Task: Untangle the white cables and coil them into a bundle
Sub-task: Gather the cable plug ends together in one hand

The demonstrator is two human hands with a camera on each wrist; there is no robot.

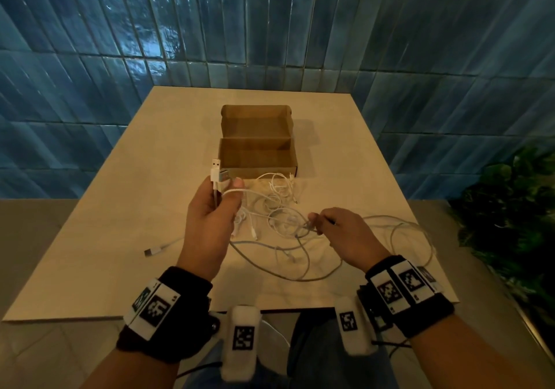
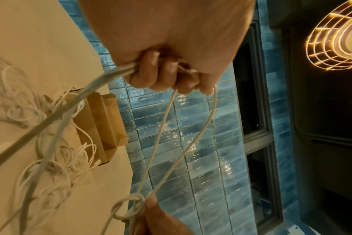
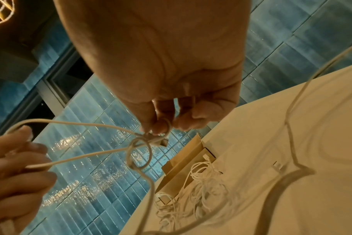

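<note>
- The left hand (image 1: 210, 211) is raised above the table (image 1: 120, 238), fingers curled tight round a few strands of white cable (image 1: 240, 191), with two USB plugs (image 1: 216, 170) sticking up out of the fist.
- In the left wrist view two strands (image 2: 167, 127) run down from that hand's fingers (image 2: 151, 74) to a knot (image 2: 133, 205); a thicker strand leaves the fist toward the table.
- Between the hands and below them, the tangle of white cables (image 1: 279, 208) lies loose on the table, some of it touching the front of an open cardboard box (image 1: 258, 154) beyond the left hand.
- A loose connector (image 1: 151, 251) lies on the table left of the left wrist.
- The right hand (image 1: 345, 235) is lower, thumb and fingertips (image 3: 161, 125) closed in a narrow pinch on the knot (image 3: 145, 138).
- Larger loops (image 1: 405, 229) sprawl on the table to the right of that hand.
- Which cable the knot belongs to cannot be traced; the left palm hides the strands it holds.
</note>
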